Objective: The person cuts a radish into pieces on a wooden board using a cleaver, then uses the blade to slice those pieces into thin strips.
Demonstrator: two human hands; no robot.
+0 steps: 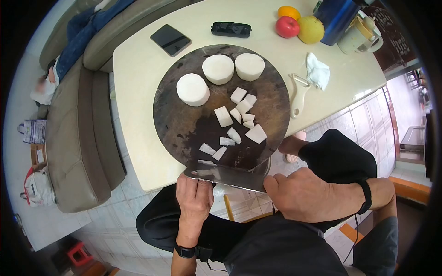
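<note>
My right hand (299, 195) is closed round the handle end of a cleaver (225, 177), whose broad blade slants across the near edge of the round dark chopping board (172, 131). My left hand (194, 195) has its fingers curled at the blade's far corner, by the small hole; its fingertips are hidden. Behind the blade, cut white radish chunks (223, 116) and thin pieces (207, 148) are scattered over the board. Three thick peeled radish sections, one at the left (193, 89), one in the middle (218, 69) and one at the right (249, 66), stand toward the far side.
Right of the board lie a peeler (299, 95) and a crumpled white cloth (317, 71). A phone (171, 40), a black case (231, 29), fruit (311, 30), a blue flask (336, 19) and a jug (359, 37) are farther back. A person lies on the sofa (76, 138).
</note>
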